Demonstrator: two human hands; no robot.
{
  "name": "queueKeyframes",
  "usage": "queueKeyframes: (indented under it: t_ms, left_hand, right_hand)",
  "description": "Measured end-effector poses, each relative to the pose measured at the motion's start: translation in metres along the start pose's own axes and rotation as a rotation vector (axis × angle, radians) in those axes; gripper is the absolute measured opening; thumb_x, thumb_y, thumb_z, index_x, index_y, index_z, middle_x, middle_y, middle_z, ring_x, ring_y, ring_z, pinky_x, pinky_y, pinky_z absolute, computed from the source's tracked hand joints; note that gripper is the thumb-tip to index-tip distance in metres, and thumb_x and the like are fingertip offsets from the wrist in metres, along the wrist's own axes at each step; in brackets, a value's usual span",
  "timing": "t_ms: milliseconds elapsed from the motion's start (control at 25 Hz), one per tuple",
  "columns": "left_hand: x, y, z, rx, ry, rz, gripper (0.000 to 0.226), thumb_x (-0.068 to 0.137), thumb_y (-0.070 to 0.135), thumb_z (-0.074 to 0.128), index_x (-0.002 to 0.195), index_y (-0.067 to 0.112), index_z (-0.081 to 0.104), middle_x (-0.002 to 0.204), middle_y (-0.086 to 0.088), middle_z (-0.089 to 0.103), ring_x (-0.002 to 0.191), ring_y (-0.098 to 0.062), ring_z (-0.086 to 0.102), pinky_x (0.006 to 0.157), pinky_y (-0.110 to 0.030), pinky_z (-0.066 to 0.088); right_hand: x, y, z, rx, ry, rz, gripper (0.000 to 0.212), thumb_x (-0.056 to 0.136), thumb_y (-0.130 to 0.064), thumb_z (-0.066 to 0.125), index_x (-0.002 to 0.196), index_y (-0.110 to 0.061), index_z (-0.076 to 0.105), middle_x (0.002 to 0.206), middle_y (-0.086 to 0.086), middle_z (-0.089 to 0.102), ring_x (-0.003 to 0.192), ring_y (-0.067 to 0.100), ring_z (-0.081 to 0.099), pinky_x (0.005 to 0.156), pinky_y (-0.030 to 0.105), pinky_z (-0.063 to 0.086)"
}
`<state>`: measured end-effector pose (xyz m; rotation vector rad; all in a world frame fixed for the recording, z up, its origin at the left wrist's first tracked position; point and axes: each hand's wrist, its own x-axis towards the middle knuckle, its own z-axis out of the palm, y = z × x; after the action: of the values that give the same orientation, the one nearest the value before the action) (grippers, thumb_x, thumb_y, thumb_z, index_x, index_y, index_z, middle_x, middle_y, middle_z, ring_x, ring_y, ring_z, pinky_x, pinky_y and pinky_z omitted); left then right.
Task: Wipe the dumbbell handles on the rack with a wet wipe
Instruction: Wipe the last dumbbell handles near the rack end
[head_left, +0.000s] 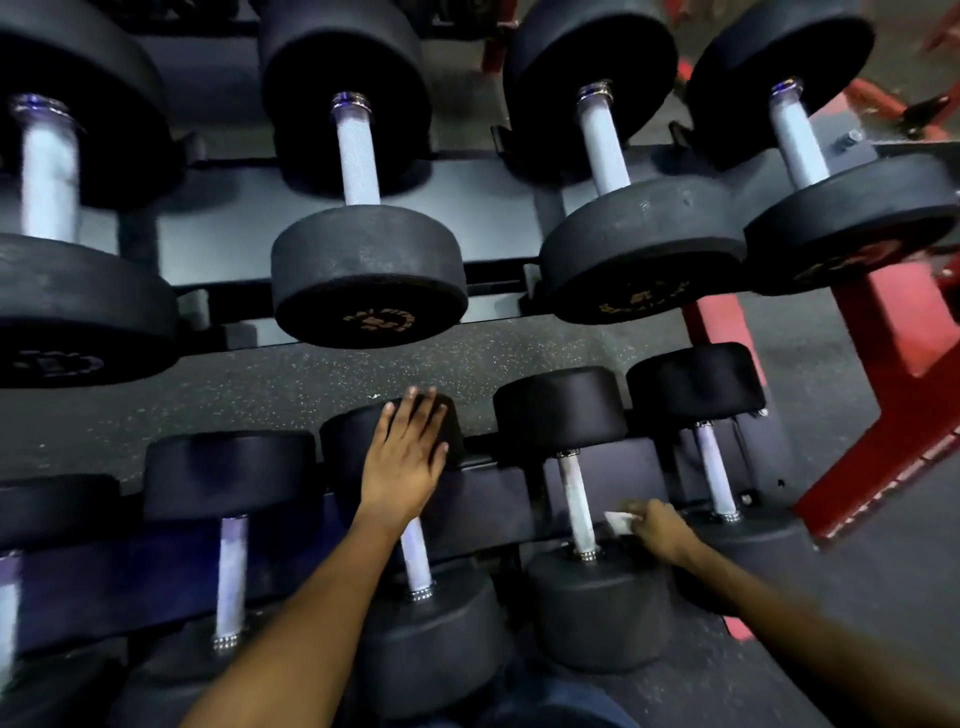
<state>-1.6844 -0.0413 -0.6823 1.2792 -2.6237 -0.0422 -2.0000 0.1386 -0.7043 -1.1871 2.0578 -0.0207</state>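
I am bracing my spread left hand on a lower-rack dumbbell head, my right hand pinching the wet wipe just beside the handle, risking slipping off it.

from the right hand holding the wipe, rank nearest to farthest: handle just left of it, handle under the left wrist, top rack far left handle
1. Handle just left of the right hand, beside the wipe.
2. Handle under the left wrist, further left.
3. Top rack far left handle, up and far left.

dumbbell heads: matte black, gold lettering
handles: silver, knurled
wet wipe: white
rack frame: red
floor: black, speckled
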Motion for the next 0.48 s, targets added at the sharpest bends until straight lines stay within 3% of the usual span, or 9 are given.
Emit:
queueKeyframes:
  t_ms: [40, 160, 280, 360, 480]
  left_hand:
    - [-0.004, 0.006, 0.0, 0.001, 0.004, -0.07, 0.054, 0.094, 0.036, 0.034, 0.139, 0.012, 0.051, 0.151, -0.007, 0.041, 0.145, -0.025, 0.022, 0.119, -0.04, 0.005]
    - [-0.005, 0.025, 0.001, 0.06, 0.015, -0.205, 0.053, 0.096, 0.035, 0.031, 0.143, 0.015, 0.046, 0.154, -0.005, 0.037, 0.146, -0.026, 0.017, 0.118, -0.042, 0.003]
    - [0.0, 0.026, 0.004, 0.07, -0.045, -0.276, 0.054, 0.096, 0.035, 0.029, 0.143, 0.016, 0.046, 0.155, -0.004, 0.035, 0.147, -0.028, 0.014, 0.117, -0.048, 0.008]
    - [0.001, 0.031, 0.003, 0.055, -0.08, -0.3, 0.055, 0.095, 0.034, 0.029, 0.144, 0.014, 0.045, 0.156, -0.005, 0.033, 0.146, -0.028, 0.012, 0.114, -0.056, 0.016]
    - [0.0, 0.029, 0.002, 0.061, -0.119, -0.313, 0.055, 0.095, 0.034, 0.03, 0.144, 0.013, 0.044, 0.156, -0.007, 0.032, 0.145, -0.03, 0.011, 0.109, -0.064, 0.024]
  right_hand:
    - [0.01, 0.003, 0.005, 0.106, -0.022, 0.023, 0.032, 0.083, 0.009, 0.048, 0.09, -0.014, 0.068, 0.099, 0.0, 0.06, 0.099, 0.014, 0.057, 0.07, 0.013, 0.035]
    - [0.04, 0.01, 0.012, 0.221, -0.348, -0.015, 0.036, 0.084, 0.009, 0.042, 0.108, -0.005, 0.065, 0.105, 0.003, 0.063, 0.089, 0.009, 0.057, 0.066, 0.005, 0.039]
    - [0.062, 0.014, 0.022, 0.42, -0.533, -0.047, 0.04, 0.076, 0.006, 0.045, 0.108, -0.006, 0.068, 0.113, 0.009, 0.067, 0.099, 0.02, 0.063, 0.087, 0.019, 0.048]
    - [0.064, 0.02, 0.026, 0.402, -0.589, -0.088, 0.044, 0.065, -0.006, 0.048, 0.103, -0.012, 0.069, 0.11, 0.006, 0.069, 0.101, 0.019, 0.063, 0.093, 0.027, 0.046]
    - [0.063, 0.021, 0.026, 0.312, -0.557, -0.178, 0.032, 0.075, -0.002, 0.045, 0.096, -0.015, 0.065, 0.099, 0.002, 0.066, 0.086, 0.012, 0.058, 0.079, 0.022, 0.044]
